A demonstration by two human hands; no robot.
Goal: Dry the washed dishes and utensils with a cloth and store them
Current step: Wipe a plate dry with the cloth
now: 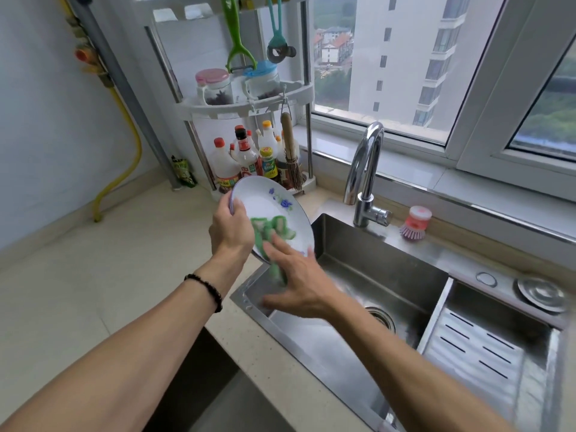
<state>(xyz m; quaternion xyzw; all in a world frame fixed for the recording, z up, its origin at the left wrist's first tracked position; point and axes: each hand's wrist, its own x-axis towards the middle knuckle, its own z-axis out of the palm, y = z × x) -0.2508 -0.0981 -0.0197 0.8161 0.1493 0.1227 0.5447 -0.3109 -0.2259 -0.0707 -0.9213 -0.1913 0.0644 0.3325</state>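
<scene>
A white plate (pixel 265 201) with blue flowers is held tilted above the sink's left corner. My left hand (pixel 230 229) grips its left rim, thumb on the face. My right hand (pixel 296 282) presses a green and white cloth (pixel 268 229) against the plate's lower face with straight, spread fingers. The hand is blurred from motion. Part of the cloth hangs down below the plate's rim.
A steel sink (pixel 358 275) lies under the plate, with a faucet (pixel 364 169) behind and a slotted drain tray (pixel 477 350) at right. A corner rack (pixel 246 101) holds jars and bottles. A pink dish brush (pixel 416 222) stands on the sink ledge. The beige counter (pixel 109 275) stretches left.
</scene>
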